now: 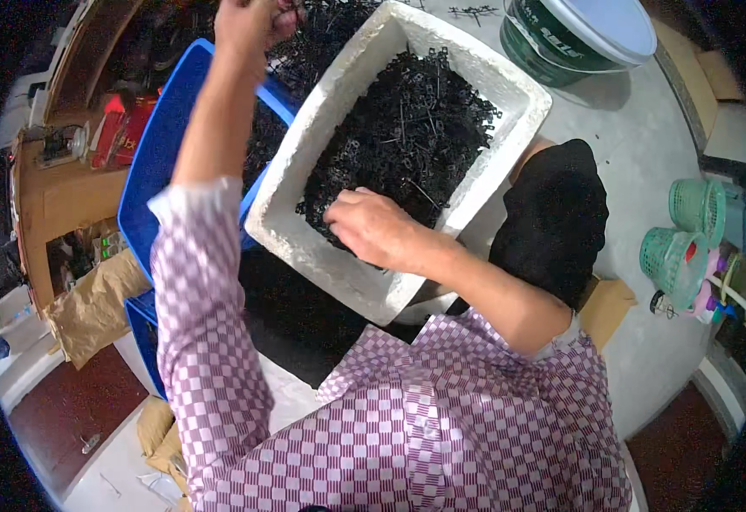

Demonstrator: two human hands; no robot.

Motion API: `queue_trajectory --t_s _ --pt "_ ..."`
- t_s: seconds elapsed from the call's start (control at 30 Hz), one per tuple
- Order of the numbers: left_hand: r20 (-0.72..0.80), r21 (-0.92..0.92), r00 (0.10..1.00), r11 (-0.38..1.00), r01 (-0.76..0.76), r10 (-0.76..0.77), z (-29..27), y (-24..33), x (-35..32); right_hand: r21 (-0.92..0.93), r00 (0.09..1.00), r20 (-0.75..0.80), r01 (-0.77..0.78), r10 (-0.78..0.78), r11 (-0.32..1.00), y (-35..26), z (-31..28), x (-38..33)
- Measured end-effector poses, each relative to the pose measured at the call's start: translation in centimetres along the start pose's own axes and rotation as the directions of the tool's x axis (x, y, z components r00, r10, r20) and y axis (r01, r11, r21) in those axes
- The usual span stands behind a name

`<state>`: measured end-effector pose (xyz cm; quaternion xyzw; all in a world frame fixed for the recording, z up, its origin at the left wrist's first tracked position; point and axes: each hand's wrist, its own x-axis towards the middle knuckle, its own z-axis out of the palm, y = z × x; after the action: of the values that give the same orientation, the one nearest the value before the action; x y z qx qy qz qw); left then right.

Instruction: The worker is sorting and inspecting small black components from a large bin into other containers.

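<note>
A white foam box (283, 183) lies tilted across my lap, with a heap of small black parts (407, 128) inside, many of them flat with holes. My right hand (373, 226) is in the near left part of the box, its fingers curled down against the black parts. What its fingertips pinch is hidden. Stretched far forward, my left hand (258, 24) is beyond the box's left side, above more black parts (322, 34). Its fingers are closed, and I cannot make out what is in them.
A blue plastic bin (155, 171) stands left of the foam box. Ahead on the right is a dark green bucket (552, 47) with a white rim. Green mesh baskets (672, 260) sit at the far right. Brown paper (96, 303) and a wooden shelf (70, 192) are at left.
</note>
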<state>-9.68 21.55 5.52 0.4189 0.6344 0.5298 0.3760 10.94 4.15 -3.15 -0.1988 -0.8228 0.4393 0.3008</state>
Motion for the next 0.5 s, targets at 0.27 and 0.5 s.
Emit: queue_trajectory --t_s 0.27,0.5 --pt "0.17 0.168 0.971 0.966 -0.196 0.167 3.3 -4.9 -5.3 0.083 0.997 0.061 -0.041 0.036 0.996 -0.4 -5.2 -0.1" --pt "0.476 0.187 0.842 0.965 0.185 -0.254 1.4 -9.7 -16.6 -0.159 0.948 -0.118 -0.312 0.296 0.936 3.7 -10.3 -1.0"
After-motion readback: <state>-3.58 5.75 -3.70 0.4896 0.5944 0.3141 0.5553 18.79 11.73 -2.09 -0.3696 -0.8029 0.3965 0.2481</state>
